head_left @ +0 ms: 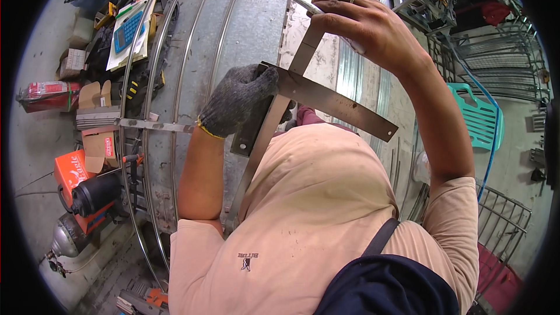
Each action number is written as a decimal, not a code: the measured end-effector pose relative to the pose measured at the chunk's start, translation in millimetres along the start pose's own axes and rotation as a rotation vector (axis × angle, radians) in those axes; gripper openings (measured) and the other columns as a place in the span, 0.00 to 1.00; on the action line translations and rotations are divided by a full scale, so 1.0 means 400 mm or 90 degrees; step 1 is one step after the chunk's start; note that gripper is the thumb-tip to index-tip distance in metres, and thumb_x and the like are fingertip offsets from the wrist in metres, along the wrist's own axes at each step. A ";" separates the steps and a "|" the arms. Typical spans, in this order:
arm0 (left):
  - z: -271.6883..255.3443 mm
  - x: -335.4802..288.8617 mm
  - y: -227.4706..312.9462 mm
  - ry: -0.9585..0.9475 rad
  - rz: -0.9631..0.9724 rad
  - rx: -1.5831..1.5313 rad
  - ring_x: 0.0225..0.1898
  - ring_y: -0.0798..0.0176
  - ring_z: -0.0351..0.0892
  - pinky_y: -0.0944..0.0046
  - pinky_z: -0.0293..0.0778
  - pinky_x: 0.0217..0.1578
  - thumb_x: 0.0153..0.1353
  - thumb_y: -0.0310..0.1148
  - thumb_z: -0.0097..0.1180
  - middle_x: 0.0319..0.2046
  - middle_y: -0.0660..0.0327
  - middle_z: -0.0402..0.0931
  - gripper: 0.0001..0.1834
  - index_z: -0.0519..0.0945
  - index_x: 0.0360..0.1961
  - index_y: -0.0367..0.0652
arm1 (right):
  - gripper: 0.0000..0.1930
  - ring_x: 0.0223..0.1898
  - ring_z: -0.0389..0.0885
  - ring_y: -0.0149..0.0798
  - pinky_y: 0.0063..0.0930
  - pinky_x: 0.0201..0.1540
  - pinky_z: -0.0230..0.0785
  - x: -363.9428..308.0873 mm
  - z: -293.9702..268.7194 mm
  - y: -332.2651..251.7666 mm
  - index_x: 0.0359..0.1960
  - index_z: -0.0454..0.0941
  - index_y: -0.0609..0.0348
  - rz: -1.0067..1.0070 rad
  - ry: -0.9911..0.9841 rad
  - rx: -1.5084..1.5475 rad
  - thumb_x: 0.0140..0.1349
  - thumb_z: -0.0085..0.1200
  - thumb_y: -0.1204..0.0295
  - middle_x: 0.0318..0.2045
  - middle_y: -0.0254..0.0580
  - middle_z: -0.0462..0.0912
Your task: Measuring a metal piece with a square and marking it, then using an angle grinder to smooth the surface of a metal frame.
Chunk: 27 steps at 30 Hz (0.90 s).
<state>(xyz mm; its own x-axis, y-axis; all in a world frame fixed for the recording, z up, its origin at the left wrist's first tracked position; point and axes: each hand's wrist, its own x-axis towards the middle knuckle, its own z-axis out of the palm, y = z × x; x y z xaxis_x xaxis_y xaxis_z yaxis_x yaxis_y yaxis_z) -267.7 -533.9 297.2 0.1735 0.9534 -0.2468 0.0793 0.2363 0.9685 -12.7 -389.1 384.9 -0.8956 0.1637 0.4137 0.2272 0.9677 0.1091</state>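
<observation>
My left hand (236, 98), in a dark grey knit glove, is closed on a metal try square (345, 107) near its corner. The square's wide steel blade slants to the lower right, and its dark stock shows below the glove. Beneath the square runs a long flat metal bar (308, 49), from the far top toward my body. My bare right hand (370, 26), with a ring on one finger, grips a slim white marker pen (298, 1) above the bar. The pen's tip points to the upper left, apart from the square.
Curved metal rods (185, 41) span the sheet-metal work surface (248, 23) on the left. Beyond them are a blue calculator (128, 30), a red cylinder (49, 96), an orange box (71, 169) and a black motor-like tool (93, 191). A turquoise plastic stool (479, 119) and metal grilles (496, 52) stand right.
</observation>
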 end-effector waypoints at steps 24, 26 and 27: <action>0.017 0.020 -0.001 -0.027 -0.083 -0.098 0.33 0.71 0.73 0.63 0.74 0.36 0.78 0.46 0.54 0.31 0.65 0.81 0.23 0.85 0.40 0.34 | 0.16 0.59 0.84 0.57 0.46 0.58 0.80 -0.032 0.022 0.011 0.49 0.83 0.59 0.037 0.008 0.107 0.57 0.62 0.79 0.52 0.51 0.86; 0.019 0.022 -0.007 -0.031 -0.080 -0.101 0.33 0.71 0.73 0.63 0.74 0.36 0.78 0.47 0.55 0.31 0.65 0.81 0.23 0.85 0.40 0.34 | 0.18 0.59 0.85 0.56 0.46 0.58 0.80 -0.036 0.021 0.008 0.50 0.84 0.58 0.062 -0.005 0.123 0.55 0.62 0.81 0.53 0.50 0.86; 0.019 0.023 -0.010 -0.035 -0.078 -0.106 0.33 0.71 0.73 0.63 0.74 0.36 0.78 0.47 0.55 0.31 0.65 0.81 0.23 0.85 0.40 0.34 | 0.18 0.59 0.85 0.56 0.46 0.58 0.80 -0.035 0.017 0.002 0.50 0.84 0.58 0.062 -0.005 0.123 0.55 0.62 0.81 0.53 0.50 0.86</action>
<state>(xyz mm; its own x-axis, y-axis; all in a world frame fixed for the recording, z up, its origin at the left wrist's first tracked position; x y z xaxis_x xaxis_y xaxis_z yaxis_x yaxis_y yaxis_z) -259.1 -527.6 290.9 0.2255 0.9054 -0.3598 -0.0588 0.3813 0.9226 -2.9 -389.5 373.0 -0.8764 0.2586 0.4063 0.2355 0.9660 -0.1070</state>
